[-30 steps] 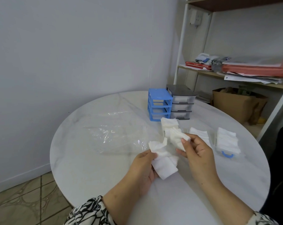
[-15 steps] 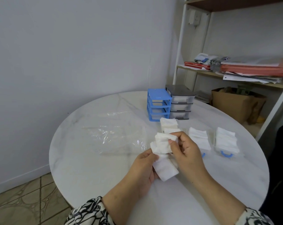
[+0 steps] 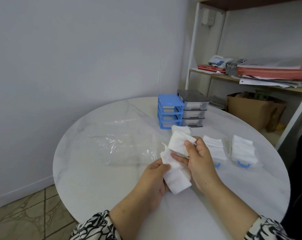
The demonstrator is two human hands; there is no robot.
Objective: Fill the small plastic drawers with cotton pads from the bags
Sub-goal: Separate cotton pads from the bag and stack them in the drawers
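Above the white round table (image 3: 95,179), both my hands hold a bunch of white cotton pads (image 3: 176,179). My left hand (image 3: 153,182) grips the lower pads from the left. My right hand (image 3: 198,161) pinches an upper wad of pads (image 3: 178,143) between thumb and fingers. Behind them stand a blue drawer frame (image 3: 170,110) with its drawers out and a grey drawer unit (image 3: 193,108) with three clear drawers shut. Two clear drawers with blue handles, heaped with pads, lie to the right (image 3: 214,149) (image 3: 242,151). Another pile of pads (image 3: 180,129) shows just behind my hands.
An empty clear plastic bag (image 3: 122,144) lies flat on the table's left middle. A white shelf unit (image 3: 191,49) with papers and red folders stands at the right, with a brown paper bag (image 3: 250,110) beneath. The wall is close behind the table.
My right hand brought its wad of pads in from the right and raised it above the pads in my left hand. The left hand stayed nearly still.
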